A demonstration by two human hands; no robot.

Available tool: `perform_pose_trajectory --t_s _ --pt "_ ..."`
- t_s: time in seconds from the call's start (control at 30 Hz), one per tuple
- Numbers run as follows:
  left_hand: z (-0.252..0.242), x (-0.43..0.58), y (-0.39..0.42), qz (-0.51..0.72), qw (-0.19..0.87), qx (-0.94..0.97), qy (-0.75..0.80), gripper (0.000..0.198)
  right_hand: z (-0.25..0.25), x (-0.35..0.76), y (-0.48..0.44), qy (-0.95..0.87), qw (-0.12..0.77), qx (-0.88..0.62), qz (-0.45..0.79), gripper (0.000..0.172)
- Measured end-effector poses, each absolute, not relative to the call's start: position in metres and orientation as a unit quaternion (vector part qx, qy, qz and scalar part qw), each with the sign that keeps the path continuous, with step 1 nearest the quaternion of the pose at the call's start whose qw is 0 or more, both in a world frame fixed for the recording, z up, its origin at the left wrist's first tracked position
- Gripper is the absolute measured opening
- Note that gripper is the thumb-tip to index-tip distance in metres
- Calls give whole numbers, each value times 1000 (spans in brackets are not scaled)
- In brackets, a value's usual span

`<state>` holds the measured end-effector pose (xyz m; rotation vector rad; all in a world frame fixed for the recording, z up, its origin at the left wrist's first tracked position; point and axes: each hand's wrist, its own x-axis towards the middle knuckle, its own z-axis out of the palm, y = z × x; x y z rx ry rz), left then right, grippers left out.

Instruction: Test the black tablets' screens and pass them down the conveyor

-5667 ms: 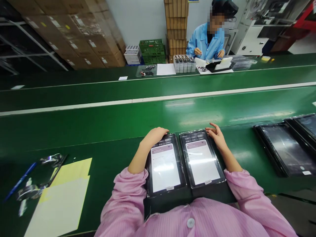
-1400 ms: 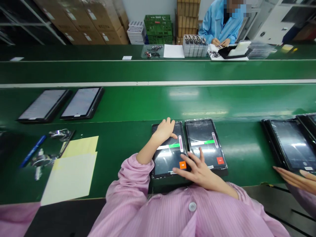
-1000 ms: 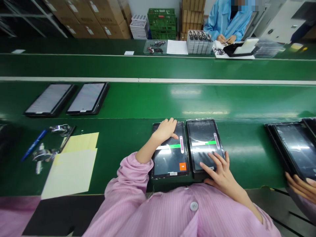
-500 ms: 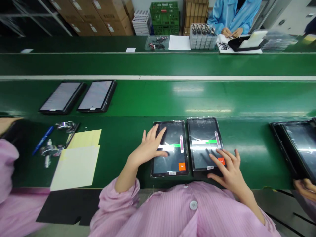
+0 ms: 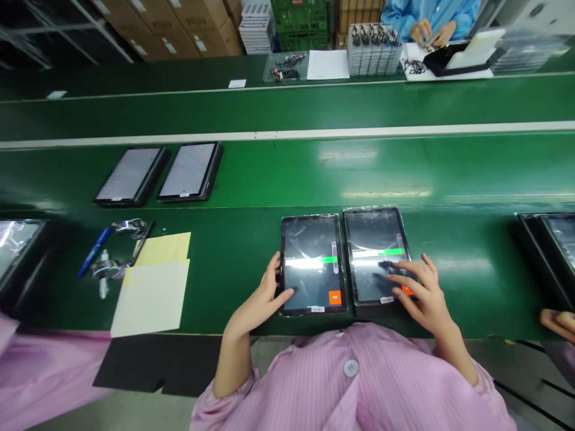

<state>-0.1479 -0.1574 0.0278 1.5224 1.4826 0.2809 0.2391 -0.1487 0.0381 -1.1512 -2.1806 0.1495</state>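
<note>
Two tablets lie side by side in front of me, the left tablet [image 5: 309, 239] and the right tablet [image 5: 372, 233]. Both screens are dark, with a green bar and an orange-red box low on the right. My left hand [image 5: 263, 296] grips the left tablet by its left edge, thumb on the screen's lower corner and fingers curled at the side. Over the lower right of the other tablet, my right hand [image 5: 424, 296] has its fingers spread and holds nothing. It partly covers the orange box there; whether the fingertips touch the glass I cannot tell.
Two tablet stacks [image 5: 130, 175] lie at the back left. Nearer are a blue pen [image 5: 94, 251], metal clamps [image 5: 108, 267] and yellow paper sheets [image 5: 153, 296]. More tablets [image 5: 548, 251] are at the right edge, near another person's hand [image 5: 559, 323]. A person in blue [image 5: 433, 21] works opposite.
My left hand has moved off the left tablet's screen to its left edge. My right hand has shifted slightly over the right tablet. At far left, another tablet has come into view.
</note>
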Motion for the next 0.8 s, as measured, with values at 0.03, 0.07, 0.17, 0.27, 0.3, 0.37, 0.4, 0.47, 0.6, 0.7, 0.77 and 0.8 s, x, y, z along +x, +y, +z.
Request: perform_pose_trajectory --t_s 0.03,0.07,0.17,0.27,0.3,0.37,0.4,0.47,0.6,0.7,0.77,0.8 --pt "25 -149 -158 124 484 620 605 90 38 242 -148 -826 339 -447 59 15" --pt "22 -150 -158 131 487 621 600 91 39 244 -147 -820 345 -453 58 14" --pt "15 -155 -159 145 491 638 575 90 38 247 -147 -822 340 -452 58 20" --pt "11 -157 -160 132 487 660 556 91 36 238 -150 -847 313 -423 69 35" --pt "10 -158 -161 121 480 669 554 91 35 233 -152 -858 296 -414 74 37" --pt "12 -161 -162 98 467 686 549 91 36 224 -156 -875 249 -407 87 33" --pt "14 -163 -162 91 466 693 543 91 37 220 -157 -881 224 -405 95 31" --pt "22 -167 -157 87 458 705 535 92 39 219 -156 -888 195 -404 101 31" --pt "50 -156 -122 65 360 749 552 82 35 238 -130 -842 264 -462 90 40" --pt "66 -118 -79 3 278 812 513 62 15 256 -89 -745 353 -552 124 36" --pt "70 -86 -52 -34 214 842 494 59 -3 263 -62 -678 403 -586 184 40" --pt "69 -71 -42 -50 185 852 487 58 -12 265 -51 -649 423 -594 219 42"
